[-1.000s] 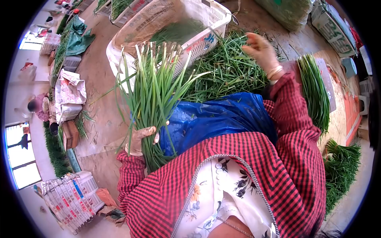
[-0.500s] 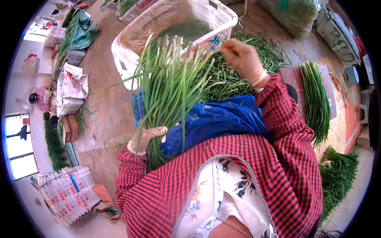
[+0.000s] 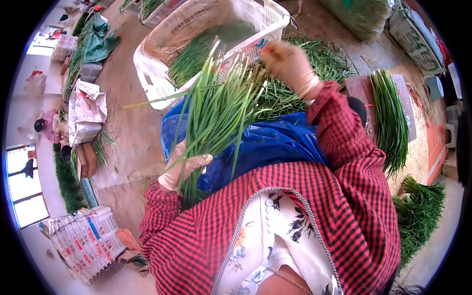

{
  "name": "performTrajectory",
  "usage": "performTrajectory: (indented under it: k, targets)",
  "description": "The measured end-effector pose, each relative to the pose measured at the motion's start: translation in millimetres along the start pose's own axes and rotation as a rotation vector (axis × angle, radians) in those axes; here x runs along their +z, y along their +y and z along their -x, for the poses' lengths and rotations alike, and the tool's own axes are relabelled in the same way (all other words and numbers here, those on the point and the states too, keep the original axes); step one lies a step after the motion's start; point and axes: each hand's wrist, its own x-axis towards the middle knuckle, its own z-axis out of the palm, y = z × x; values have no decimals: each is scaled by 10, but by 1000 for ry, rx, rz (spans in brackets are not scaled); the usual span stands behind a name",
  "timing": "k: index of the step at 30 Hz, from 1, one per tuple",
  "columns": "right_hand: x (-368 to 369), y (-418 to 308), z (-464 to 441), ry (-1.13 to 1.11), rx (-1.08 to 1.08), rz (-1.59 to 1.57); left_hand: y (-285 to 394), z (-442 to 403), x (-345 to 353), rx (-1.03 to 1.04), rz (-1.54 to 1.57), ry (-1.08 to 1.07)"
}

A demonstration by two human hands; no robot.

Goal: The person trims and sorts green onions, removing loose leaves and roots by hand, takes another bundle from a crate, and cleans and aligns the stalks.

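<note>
Left hand [image 3: 184,168] gripping lower part of green stalk bunch [image 3: 214,110], pale ends up, over blue plastic sheet [image 3: 275,140] on the person's lap. Right hand [image 3: 290,66] raised by the bunch's pale ends, fingers curled, blurred; can't tell if it grips anything. White crate [image 3: 160,91] with greens just beyond the bunch. Loose green pile [image 3: 282,98] below right hand. Tied bundle [image 3: 388,115] on board [image 3: 361,91], off to the right.

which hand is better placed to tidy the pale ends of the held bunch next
Probably the right hand: it is close beside the pale ends, while the left hand grips the green bunch lower down.
</note>
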Motion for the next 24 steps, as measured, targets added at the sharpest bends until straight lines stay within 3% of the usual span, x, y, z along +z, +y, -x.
performTrajectory:
  k: [2, 4, 5, 9, 11, 13, 16, 17, 20, 21, 23, 24]
  targets:
    - [-184, -126, -55, 50, 122, -57, 5, 10, 7, -21, 34, 10]
    - [-200, -407, 74, 116, -282, 10, 19, -3, 37, -45, 53, 19]
    - [-165, -613, 159, 108, -421, 234, 15, -35, 41, -49, 49, 8]
    - [169, -772, 206, -155, -536, 556, 8, -134, 89, -6, -36, -55]
    - [190, -665, 155, -181, -530, 455, 2, -121, 102, -19, -59, -53]
    - [144, -542, 77, -54, -508, 461, 28, -80, 100, -75, 4, -70]
    - [-114, -256, -81, 25, -301, 342, 58, -1, 80, -94, 51, -67]
    - [-236, -4, -204, 31, -333, 342, 20, -9, 44, -95, 52, -66]
    - [-627, 403, -168, -100, 175, 652, -20, -28, -11, -40, 217, -164]
    - [-633, 496, -58, -104, 227, 739, 43, -16, 9, -37, 218, -160]
    - [-492, 343, 98, 52, -52, 609, 132, -2, 49, 6, 172, -131]
    - [-414, 198, 171, -25, -63, 401, 90, -29, 41, 28, 177, -119]
